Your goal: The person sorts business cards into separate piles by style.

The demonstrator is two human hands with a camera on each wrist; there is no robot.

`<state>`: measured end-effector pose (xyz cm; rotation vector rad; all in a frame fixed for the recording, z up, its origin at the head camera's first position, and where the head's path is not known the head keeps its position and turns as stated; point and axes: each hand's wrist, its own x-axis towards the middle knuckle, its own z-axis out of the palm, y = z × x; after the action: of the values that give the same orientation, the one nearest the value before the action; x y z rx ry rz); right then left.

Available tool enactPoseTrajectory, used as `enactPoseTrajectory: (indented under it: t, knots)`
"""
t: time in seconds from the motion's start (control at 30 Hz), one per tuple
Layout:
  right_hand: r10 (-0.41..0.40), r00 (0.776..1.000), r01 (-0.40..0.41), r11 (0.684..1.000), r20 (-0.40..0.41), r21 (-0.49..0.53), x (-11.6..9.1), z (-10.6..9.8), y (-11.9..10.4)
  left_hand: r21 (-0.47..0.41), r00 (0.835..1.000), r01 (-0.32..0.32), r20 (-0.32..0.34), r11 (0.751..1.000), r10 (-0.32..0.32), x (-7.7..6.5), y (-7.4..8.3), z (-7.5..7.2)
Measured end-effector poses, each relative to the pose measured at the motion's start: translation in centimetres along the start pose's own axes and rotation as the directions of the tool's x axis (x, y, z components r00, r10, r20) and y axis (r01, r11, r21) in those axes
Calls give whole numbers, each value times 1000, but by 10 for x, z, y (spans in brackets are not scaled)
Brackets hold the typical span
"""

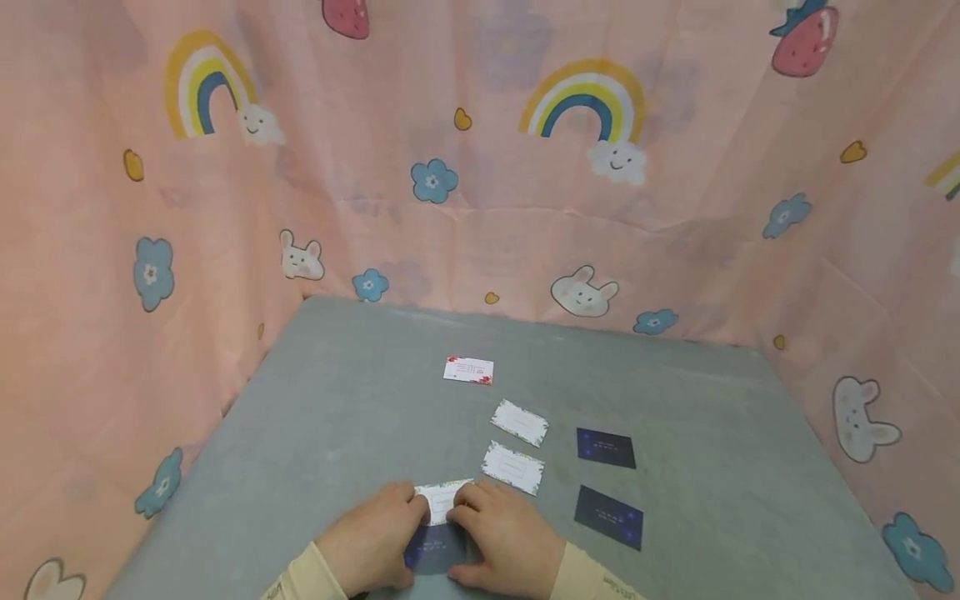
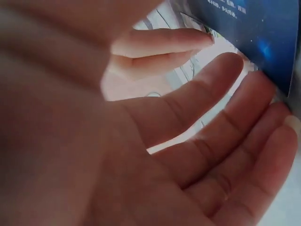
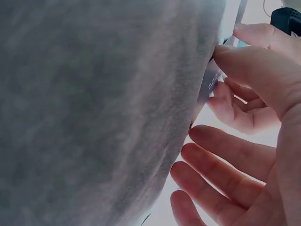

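1. Spanning the gap between the left hand (image 1: 375,537) and right hand (image 1: 510,537), the dark blue card (image 1: 435,552) sits at the near part of the tabletop (image 1: 360,383), long axis running side to side; neither hand is clearly nearer.
2. Fingers of both hands appear clamped on its opposite ends; its near edge looks bowed.
3. The white card (image 1: 442,502) adjoins its far edge, between the forefingers; overlap cannot be told.
4. Key relation (judged): the two cards' edges must stay aligned between the hands.
5. Left wrist view shows pale print and a blue glow on dark card stock; right wrist view shows the right fingers spread apart below the thumb. Head view hides both undersides.
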<state>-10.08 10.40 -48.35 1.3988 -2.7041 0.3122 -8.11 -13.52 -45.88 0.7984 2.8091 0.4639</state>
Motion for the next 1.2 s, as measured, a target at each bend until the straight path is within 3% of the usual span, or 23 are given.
enactPoseTrajectory:
  t: [0.17,0.3,0.47,0.67,0.9,1.03,1.2]
  knots:
    - [-13,999,14,1000,-47,3,-2,1,4,10,999,-50,-19,999,50,3,2,0]
    - [64,994,-64,998,-89,7,-3,-7,18,20,996,-82,-35,996,83,23,6,-13]
    - [221,972,-215,973,-77,79,-2,-24,57,-1,993,-111,-40,994,111,76,6,-28]
    - [417,909,-408,898,-21,164,7,-38,120,-13,994,-111,-14,994,111,159,2,-37]
    - [510,860,-500,829,26,249,26,-40,196,-15,998,-56,25,998,56,244,-11,-42]
    - [554,832,-544,798,39,259,33,-38,223,-21,999,-33,18,999,34,274,-18,-34]
    - [573,818,-569,789,53,233,35,-35,237,-8,999,-44,-2,999,44,287,-21,-27]
